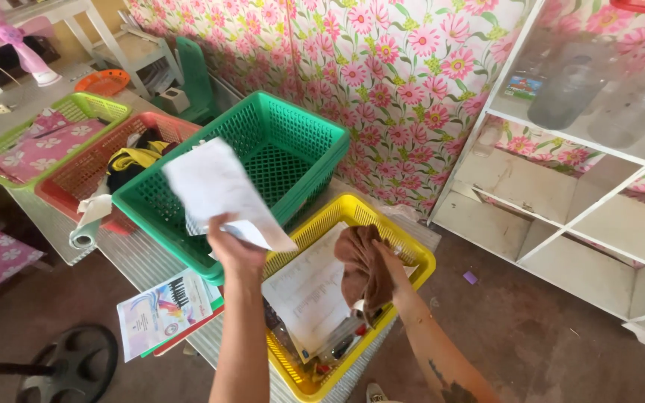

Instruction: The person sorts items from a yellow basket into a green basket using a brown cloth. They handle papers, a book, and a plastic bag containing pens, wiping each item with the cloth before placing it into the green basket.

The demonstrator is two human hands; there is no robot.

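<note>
My left hand [234, 245] is raised over the near corner of the green basket [315, 134] and grips a white sheet of paper [214, 186], which is blurred. My right hand [391, 263] holds a brown cloth [363, 269] above the yellow basket [412, 250]. Inside the yellow basket lie a large printed sheet [307, 295] and small items under it. The green basket looks bare inside.
A red basket [83, 175] with dark and yellow clothes and a light green basket [102, 108] with floral cloth stand to the left. Booklets [162, 310] hang over the table edge. A white shelf unit [561, 194] with plastic bottles stands right. A fan base [69, 366] sits on the floor.
</note>
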